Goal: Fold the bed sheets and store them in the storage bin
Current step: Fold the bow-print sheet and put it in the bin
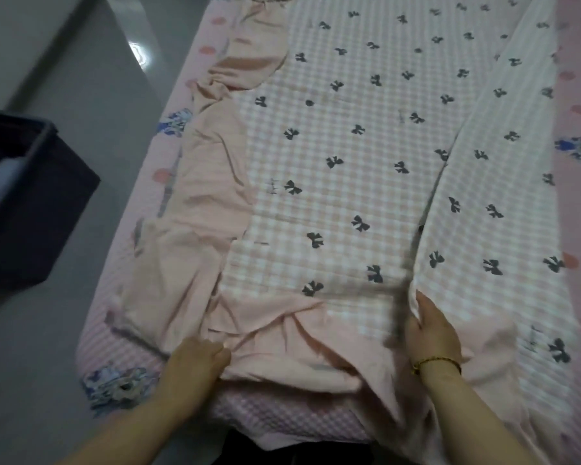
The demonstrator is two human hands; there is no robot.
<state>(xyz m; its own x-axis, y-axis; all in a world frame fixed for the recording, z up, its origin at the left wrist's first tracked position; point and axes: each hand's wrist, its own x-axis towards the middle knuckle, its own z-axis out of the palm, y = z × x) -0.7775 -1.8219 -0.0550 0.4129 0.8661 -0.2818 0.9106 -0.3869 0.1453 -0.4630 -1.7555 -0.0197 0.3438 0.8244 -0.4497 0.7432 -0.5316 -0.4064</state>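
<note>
Head view gives me the bed sheet (342, 169), pink checks with dark bows and a plain pink border. It lies spread along the bed (98, 327) through mid-frame, and its right side is raised into a long fold. At lower centre the left hand (195, 359) has its fingers (219, 353) curled tight on the bunched border. At lower right the right hand (433, 333), with a gold bracelet (436, 362) at the wrist, clamps the fold's near edge. The dark storage bin (37, 209) sits on the grey floor (91, 95) at the left edge, apart from the bed.
</note>
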